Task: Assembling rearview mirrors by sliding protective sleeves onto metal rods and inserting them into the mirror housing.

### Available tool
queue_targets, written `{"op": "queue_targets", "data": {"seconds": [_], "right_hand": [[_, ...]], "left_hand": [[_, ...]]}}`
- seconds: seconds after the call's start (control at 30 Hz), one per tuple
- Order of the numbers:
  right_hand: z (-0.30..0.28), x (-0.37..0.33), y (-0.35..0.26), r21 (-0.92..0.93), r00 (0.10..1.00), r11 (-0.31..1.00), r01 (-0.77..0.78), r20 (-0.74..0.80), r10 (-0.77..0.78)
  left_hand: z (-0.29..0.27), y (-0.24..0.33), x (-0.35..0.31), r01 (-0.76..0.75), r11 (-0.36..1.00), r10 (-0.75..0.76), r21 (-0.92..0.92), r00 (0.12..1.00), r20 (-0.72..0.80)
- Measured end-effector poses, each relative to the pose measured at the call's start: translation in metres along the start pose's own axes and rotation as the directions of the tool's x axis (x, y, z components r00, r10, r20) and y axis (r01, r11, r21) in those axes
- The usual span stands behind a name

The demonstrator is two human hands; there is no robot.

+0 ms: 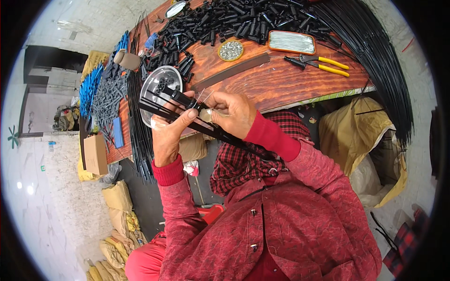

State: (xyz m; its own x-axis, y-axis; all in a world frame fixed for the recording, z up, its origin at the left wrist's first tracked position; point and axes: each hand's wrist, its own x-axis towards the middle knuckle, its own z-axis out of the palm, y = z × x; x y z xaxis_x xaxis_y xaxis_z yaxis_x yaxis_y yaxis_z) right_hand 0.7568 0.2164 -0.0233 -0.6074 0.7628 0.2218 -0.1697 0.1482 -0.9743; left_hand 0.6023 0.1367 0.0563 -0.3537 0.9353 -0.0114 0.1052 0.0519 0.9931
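Note:
My left hand (169,133) is closed around a black tubular fitting (182,97) and a bundle of thin black rods (229,138) that runs slantwise under both hands. Whitish tape wraps part of that hand. Close against the fitting, my right hand (233,112) has its fingers pinched together, with a yellowish wrap on the thumb. Fine metal pins (202,96) stick up by its fingertips; their lower ends are hidden. Just beyond the left hand, a clear plastic bowl (146,91) holds small black ring-like parts (166,83).
Black tubes (225,21) are heaped along the wooden table's (225,77) far side. Nearer lie a round dish of metal bits (230,50), a tray of pins (291,42), yellow-handled pliers (328,64) and a dark flat bar (229,72). Long black rods (379,61) overhang the right edge.

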Motion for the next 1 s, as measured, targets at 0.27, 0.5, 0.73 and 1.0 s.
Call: {"op": "queue_targets", "data": {"seconds": [0.27,0.5,0.73,1.0], "right_hand": [[0.007,0.001,0.007,-0.053,0.994,0.994,0.098,-0.050,-0.101],[0.002,0.002,0.002,0.052,0.995,0.994,0.099,-0.016,-0.098],[0.004,0.000,0.000,-0.017,0.998,0.998,0.058,-0.002,-0.058],[0.004,0.003,0.004,-0.004,0.992,0.993,0.121,-0.020,-0.121]], "left_hand": [[-0.007,0.001,-0.002,-0.008,0.999,0.008,0.048,1.000,-0.001],[-0.009,0.000,0.000,-0.039,0.997,0.038,0.066,0.999,0.019],[-0.018,-0.008,0.008,0.015,0.999,-0.012,-0.035,0.996,0.092],[-0.018,-0.012,0.007,-0.042,0.999,0.042,-0.014,0.998,0.046]]}}
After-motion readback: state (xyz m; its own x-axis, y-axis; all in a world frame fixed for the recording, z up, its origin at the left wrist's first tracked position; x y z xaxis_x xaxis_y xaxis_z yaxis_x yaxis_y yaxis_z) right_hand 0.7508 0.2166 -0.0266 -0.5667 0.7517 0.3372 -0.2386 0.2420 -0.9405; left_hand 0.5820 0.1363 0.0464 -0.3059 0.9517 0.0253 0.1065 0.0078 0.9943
